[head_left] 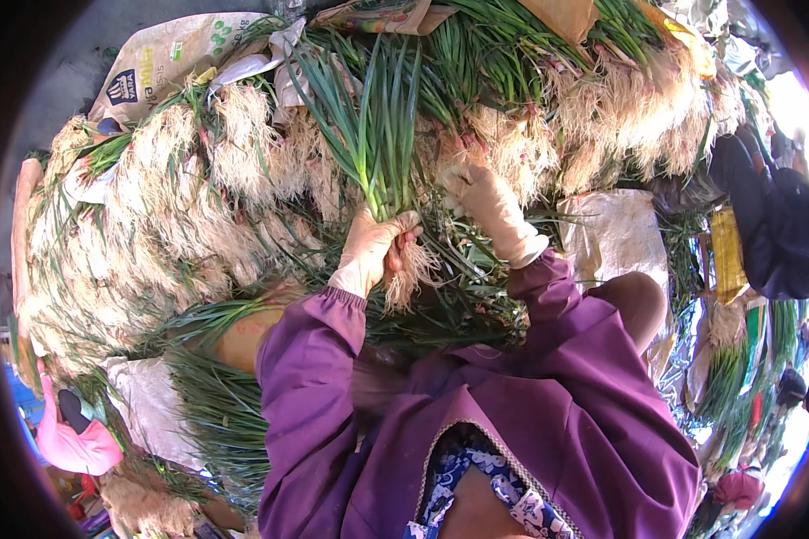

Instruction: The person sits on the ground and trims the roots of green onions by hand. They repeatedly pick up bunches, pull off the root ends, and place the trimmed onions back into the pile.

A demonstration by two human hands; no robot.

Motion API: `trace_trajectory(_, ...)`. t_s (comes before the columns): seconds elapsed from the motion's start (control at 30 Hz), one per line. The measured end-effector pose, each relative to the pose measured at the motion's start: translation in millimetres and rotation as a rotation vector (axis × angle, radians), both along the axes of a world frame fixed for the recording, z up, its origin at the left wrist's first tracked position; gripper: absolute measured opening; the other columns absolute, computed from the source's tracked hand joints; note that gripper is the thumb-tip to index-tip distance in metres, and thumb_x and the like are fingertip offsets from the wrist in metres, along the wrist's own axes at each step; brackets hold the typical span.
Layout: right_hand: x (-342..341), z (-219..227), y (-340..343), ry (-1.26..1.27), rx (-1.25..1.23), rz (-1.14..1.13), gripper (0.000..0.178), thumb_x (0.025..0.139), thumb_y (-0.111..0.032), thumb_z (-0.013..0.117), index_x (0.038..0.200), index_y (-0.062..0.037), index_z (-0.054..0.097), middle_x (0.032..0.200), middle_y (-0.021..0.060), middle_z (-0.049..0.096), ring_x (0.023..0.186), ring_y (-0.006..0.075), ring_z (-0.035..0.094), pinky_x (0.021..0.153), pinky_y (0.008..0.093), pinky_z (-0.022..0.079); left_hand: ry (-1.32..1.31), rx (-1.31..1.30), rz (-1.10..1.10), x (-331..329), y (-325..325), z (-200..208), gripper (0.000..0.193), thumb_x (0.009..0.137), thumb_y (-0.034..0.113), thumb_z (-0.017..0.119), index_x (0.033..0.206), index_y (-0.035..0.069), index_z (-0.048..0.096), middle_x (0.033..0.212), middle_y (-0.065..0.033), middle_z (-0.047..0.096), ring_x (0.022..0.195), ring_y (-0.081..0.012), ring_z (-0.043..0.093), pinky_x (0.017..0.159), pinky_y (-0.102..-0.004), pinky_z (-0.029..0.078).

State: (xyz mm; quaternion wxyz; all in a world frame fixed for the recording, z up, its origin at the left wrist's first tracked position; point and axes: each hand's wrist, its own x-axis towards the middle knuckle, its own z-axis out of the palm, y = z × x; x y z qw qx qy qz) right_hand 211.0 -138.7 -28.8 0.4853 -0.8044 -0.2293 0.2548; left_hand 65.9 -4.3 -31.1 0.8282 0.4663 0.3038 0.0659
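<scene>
My left hand (368, 247), in a pale glove, is wrapped round the lower stalks of a bunch of spring onions (388, 180). The green leaves fan upward, away from me, and the pale stringy roots hang below my fist. To the right, my gloved right hand (487, 208) is apart from that bunch, with its fingers curled in beside the roots of the piled spring onions (511, 153). Whatever its fingertips may hold is too small to make out. Loose green leaves and trimmings (458, 287) lie beneath both hands.
A long heap of rooty spring onions (144, 251) curves along the left and far side. A printed sack (175, 63) lies at the far left. Another pale sack (616, 234) is beside my knee. More green leaves (216, 413) lie at near left. A person in pink (76, 436) is at the left edge.
</scene>
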Motion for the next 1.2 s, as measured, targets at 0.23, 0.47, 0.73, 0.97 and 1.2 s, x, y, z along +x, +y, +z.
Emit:
trace_trajectory(0.23, -15, 8, 62, -0.509, 0.025, -0.074, 0.029, 0.089, -0.028, 0.066, 0.099, -0.0016, 0.063, 0.089, 0.0114, 0.066, 0.084, 0.0229, 0.063, 0.075, 0.0345, 0.050, 0.024, 0.128, -0.091, 8, -4, -3, 0.018, 0.089, 0.016, 0.064, 0.085, -0.002, 0.061, 0.064, -0.0083, 0.060, 0.051, -0.0151, 0.056, 0.045, -0.0255, 0.045)
trace_trajectory(0.47, -14, -22, 14, 1.021, 1.130, 0.061, 0.020, 0.097, -0.024, 0.053, 0.097, -0.0059, 0.060, 0.058, -0.0087, 0.039, 0.048, 0.0038, 0.032, 0.044, 0.0201, 0.028, -0.062, -0.064, 0.036, 9, 19, -12, 0.015, 0.090, 0.009, 0.060, 0.102, -0.001, 0.058, 0.079, -0.0103, 0.065, 0.064, -0.0169, 0.062, 0.056, -0.0271, 0.052)
trace_trajectory(0.73, -39, -44, -61, -0.412, -0.258, 0.303, 0.034, 0.092, -0.037, 0.055, 0.086, -0.0051, 0.061, 0.072, 0.0088, 0.063, 0.065, 0.0188, 0.060, 0.060, 0.0350, 0.046, -0.080, -0.133, -0.031, 14, 13, -13, 0.024, 0.087, 0.019, 0.068, 0.104, 0.002, 0.063, 0.081, -0.0091, 0.067, 0.064, -0.0197, 0.064, 0.055, -0.0289, 0.052)
trace_trajectory(0.97, -34, 1, -7, 0.106, 0.041, -0.081, 0.028, 0.091, -0.022, 0.063, 0.113, -0.0043, 0.061, 0.089, 0.0100, 0.067, 0.078, 0.0171, 0.059, 0.073, 0.0306, 0.048, 0.023, 0.116, 0.087, 26, 14, -2, 0.021, 0.087, 0.023, 0.069, 0.096, 0.005, 0.063, 0.083, -0.0076, 0.067, 0.061, -0.0164, 0.060, 0.055, -0.0276, 0.053)
trace_trajectory(1.2, -42, 10, -3, -0.208, 0.094, 0.215, 0.035, 0.095, -0.029, 0.058, 0.120, -0.0040, 0.057, 0.094, 0.0109, 0.068, 0.080, 0.0182, 0.062, 0.077, 0.0314, 0.050, -0.294, -0.100, 0.132, 25, 21, 19, 0.018, 0.089, 0.020, 0.066, 0.096, 0.005, 0.059, 0.086, -0.0092, 0.068, 0.069, -0.0178, 0.063, 0.062, -0.0323, 0.055)
